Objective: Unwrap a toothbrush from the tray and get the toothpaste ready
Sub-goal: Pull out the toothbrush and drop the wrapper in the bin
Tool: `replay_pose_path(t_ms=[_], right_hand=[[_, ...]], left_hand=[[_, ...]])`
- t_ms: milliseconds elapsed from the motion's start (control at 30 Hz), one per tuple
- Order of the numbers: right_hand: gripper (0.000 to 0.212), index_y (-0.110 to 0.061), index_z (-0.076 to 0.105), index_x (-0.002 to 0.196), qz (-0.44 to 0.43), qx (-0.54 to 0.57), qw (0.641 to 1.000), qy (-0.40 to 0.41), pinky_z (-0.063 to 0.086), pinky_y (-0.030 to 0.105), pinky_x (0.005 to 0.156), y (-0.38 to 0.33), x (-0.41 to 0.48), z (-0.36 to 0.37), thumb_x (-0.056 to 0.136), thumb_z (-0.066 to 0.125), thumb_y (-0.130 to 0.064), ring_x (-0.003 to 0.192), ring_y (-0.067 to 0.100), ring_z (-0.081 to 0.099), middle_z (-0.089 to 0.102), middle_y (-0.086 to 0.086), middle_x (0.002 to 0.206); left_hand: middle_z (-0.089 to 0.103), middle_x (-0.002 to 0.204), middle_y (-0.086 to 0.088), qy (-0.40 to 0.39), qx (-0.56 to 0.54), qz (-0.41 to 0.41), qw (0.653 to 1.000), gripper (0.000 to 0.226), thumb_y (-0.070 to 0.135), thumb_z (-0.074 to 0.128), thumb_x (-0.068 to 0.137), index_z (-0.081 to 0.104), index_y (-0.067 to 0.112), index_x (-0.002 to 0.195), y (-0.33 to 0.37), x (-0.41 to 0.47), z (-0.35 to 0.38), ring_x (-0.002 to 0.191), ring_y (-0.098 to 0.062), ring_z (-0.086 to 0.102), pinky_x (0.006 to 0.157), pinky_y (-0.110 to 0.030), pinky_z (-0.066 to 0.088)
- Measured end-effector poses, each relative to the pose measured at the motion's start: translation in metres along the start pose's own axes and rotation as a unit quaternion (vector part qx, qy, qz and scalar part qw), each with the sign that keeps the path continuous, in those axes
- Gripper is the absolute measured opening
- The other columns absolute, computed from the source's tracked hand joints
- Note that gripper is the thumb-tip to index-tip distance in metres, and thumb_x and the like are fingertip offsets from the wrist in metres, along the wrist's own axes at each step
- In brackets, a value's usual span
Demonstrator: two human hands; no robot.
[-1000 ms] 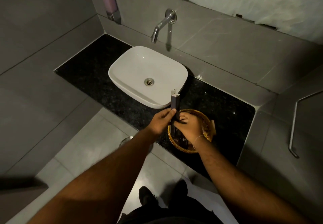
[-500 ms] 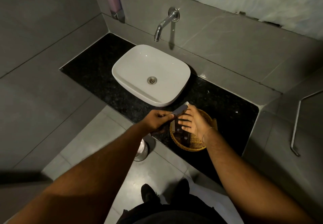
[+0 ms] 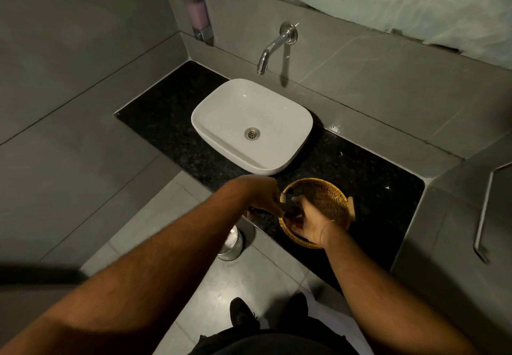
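A round woven tray [image 3: 329, 196] sits on the black stone counter [image 3: 360, 166], right of the basin. My left hand [image 3: 261, 195] grips a dark, slim toothbrush packet [image 3: 288, 202] lying nearly flat over the tray's left rim, its pale end pointing up-left. My right hand [image 3: 310, 223] is at the packet's other end inside the tray, fingers curled on it. Other dark items lie in the tray under my hands, mostly hidden. No toothpaste tube can be made out.
A white basin [image 3: 252, 124] stands on the counter under a chrome wall tap [image 3: 273, 47]. A soap dispenser [image 3: 197, 15] hangs on the wall at the back left. A steel bin [image 3: 231, 245] stands on the floor below the counter edge. A metal rail [image 3: 483, 210] is on the right wall.
The packet has gone from upright above the tray to lying low across the tray's rim. Both hands have dropped down with it, and the view has shifted.
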State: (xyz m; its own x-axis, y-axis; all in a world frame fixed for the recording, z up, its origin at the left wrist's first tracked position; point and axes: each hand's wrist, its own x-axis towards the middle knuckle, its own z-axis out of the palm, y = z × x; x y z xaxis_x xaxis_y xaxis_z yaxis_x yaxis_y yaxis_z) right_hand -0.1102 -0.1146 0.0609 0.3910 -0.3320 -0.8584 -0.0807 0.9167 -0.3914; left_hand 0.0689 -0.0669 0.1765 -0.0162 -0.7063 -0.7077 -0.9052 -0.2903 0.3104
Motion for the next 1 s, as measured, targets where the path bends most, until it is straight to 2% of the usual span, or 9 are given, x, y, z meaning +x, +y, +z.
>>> replay_pose_path(t_ms=[100, 233, 333, 467, 567, 667, 800, 900, 1000], right_hand=[[0.037, -0.015, 0.067, 0.130, 0.008, 0.007, 1.000, -0.006, 0.060, 0.028, 0.056, 0.002, 0.003, 0.000, 0.100, 0.062, -0.037, 0.077, 0.019, 0.075, 0.072, 0.008, 0.107], [0.052, -0.010, 0.063, 0.139, -0.001, -0.024, 1.000, -0.002, 0.061, 0.026, 0.054, 0.001, 0.008, -0.004, 0.099, 0.064, -0.042, 0.083, 0.020, 0.068, 0.071, 0.011, 0.109], [0.054, -0.010, 0.063, 0.141, -0.004, 0.000, 1.000, -0.016, 0.061, 0.026, 0.052, 0.000, 0.009, -0.010, 0.098, 0.068, -0.043, 0.084, 0.020, 0.072, 0.073, 0.012, 0.114], [0.053, -0.012, 0.066, 0.138, 0.007, 0.037, 0.997, -0.069, 0.063, 0.027, 0.056, 0.000, 0.006, -0.014, 0.095, 0.072, -0.043, 0.073, 0.015, 0.080, 0.082, 0.005, 0.095], [0.057, -0.011, 0.064, 0.142, 0.004, 0.034, 0.996, -0.086, 0.068, 0.035, 0.070, 0.001, 0.006, -0.015, 0.095, 0.071, -0.043, 0.087, 0.019, 0.080, 0.081, 0.008, 0.108], [0.069, -0.010, 0.062, 0.144, 0.001, -0.005, 0.996, -0.091, 0.060, 0.040, 0.101, 0.003, 0.007, -0.015, 0.086, 0.076, -0.046, 0.113, 0.026, 0.072, 0.070, 0.015, 0.136], [0.061, -0.009, 0.066, 0.137, 0.005, -0.013, 0.995, -0.096, 0.065, 0.029, 0.070, 0.003, 0.008, -0.009, 0.090, 0.076, -0.047, 0.093, 0.021, 0.077, 0.077, 0.014, 0.123], [0.054, -0.011, 0.069, 0.133, 0.014, -0.003, 0.992, -0.125, 0.064, 0.025, 0.066, 0.000, 0.009, -0.005, 0.093, 0.074, -0.046, 0.089, 0.018, 0.079, 0.078, 0.011, 0.123], [0.052, -0.010, 0.068, 0.130, 0.034, 0.019, 0.990, -0.138, 0.063, 0.026, 0.060, -0.004, 0.010, 0.000, 0.093, 0.076, -0.045, 0.082, 0.018, 0.077, 0.080, 0.010, 0.107]], left_hand=[[0.074, 0.071, 0.009, 0.046, 0.128, 0.000, 0.991, 0.024, 0.055, 0.074, 0.094, 0.078, 0.031, 0.093, 0.016, -0.006, -0.005, 0.066, -0.011, 0.075, 0.065, -0.028, 0.050], [0.080, 0.098, 0.001, 0.065, 0.196, -0.005, 0.978, 0.041, 0.060, 0.070, 0.094, 0.080, 0.029, 0.118, 0.025, -0.010, -0.006, 0.098, -0.021, 0.077, 0.088, -0.039, 0.060], [0.077, 0.095, 0.002, 0.062, 0.192, -0.009, 0.979, 0.048, 0.067, 0.065, 0.094, 0.079, 0.028, 0.118, 0.025, -0.011, -0.007, 0.099, -0.022, 0.077, 0.083, -0.037, 0.056], [0.080, 0.108, 0.000, 0.088, 0.213, -0.003, 0.973, 0.052, 0.071, 0.062, 0.094, 0.078, 0.031, 0.123, 0.017, -0.015, -0.009, 0.096, -0.022, 0.074, 0.077, -0.034, 0.052], [0.080, 0.109, 0.002, 0.082, 0.230, -0.007, 0.970, 0.045, 0.066, 0.064, 0.095, 0.078, 0.033, 0.122, 0.016, -0.021, -0.014, 0.102, -0.022, 0.076, 0.083, -0.035, 0.055], [0.079, 0.106, 0.003, 0.068, 0.255, -0.017, 0.964, 0.049, 0.072, 0.064, 0.093, 0.079, 0.033, 0.119, 0.024, -0.027, -0.021, 0.101, -0.022, 0.075, 0.082, -0.034, 0.053], [0.077, 0.101, 0.003, 0.087, 0.300, -0.015, 0.950, 0.057, 0.073, 0.067, 0.092, 0.078, 0.026, 0.121, 0.039, -0.032, -0.027, 0.096, -0.021, 0.073, 0.077, -0.033, 0.050], [0.078, 0.114, 0.001, 0.114, 0.319, -0.008, 0.941, 0.047, 0.057, 0.076, 0.095, 0.074, 0.029, 0.133, 0.045, -0.036, -0.030, 0.100, -0.023, 0.074, 0.078, -0.035, 0.048], [0.066, 0.083, 0.003, 0.146, 0.328, -0.017, 0.933, 0.043, 0.060, 0.073, 0.096, 0.077, 0.026, 0.122, 0.052, -0.038, -0.031, 0.070, -0.019, 0.062, 0.072, -0.034, 0.044]])
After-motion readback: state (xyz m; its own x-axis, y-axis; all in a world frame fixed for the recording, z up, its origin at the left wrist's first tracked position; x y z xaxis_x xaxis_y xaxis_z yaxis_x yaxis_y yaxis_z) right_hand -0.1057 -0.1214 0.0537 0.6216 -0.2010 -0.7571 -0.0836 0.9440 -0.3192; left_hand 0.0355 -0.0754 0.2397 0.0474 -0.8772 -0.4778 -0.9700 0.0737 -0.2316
